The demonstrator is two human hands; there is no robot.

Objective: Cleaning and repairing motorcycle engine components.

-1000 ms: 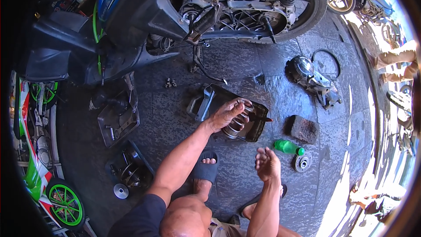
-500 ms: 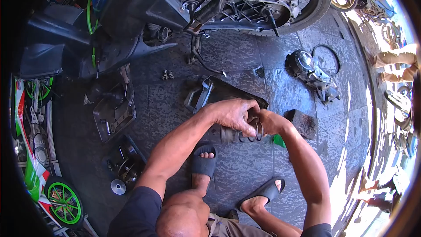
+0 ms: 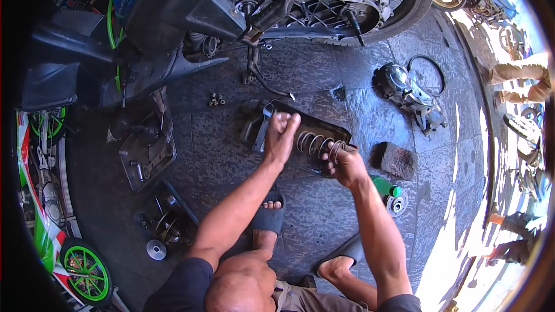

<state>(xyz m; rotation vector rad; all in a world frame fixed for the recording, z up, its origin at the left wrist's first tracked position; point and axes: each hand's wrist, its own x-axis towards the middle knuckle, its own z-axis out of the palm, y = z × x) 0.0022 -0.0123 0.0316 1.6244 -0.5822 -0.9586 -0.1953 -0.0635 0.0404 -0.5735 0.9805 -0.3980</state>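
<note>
A large metal coil spring (image 3: 315, 143) stretches sideways between both hands, held over a dark oily tray (image 3: 341, 134) on the paved floor. My left hand (image 3: 281, 134) is closed in a fist at the spring's left end. My right hand (image 3: 342, 162) grips the spring's right end. A grey part (image 3: 261, 127) lies in the tray's left corner. My two feet in dark sandals (image 3: 269, 217) rest on the floor below the tray.
A scooter (image 3: 260, 6) with its engine side exposed stands across the top. A removed cover with a belt (image 3: 411, 89) lies to the right, a brown block (image 3: 395, 160) and a green bottle (image 3: 384, 186) beside my right hand. Two parts trays (image 3: 147, 150) sit at left.
My right hand came up from my foot to the tray. Both hands lifted the spring out and now hold it stretched between them. The view has shifted closer.
</note>
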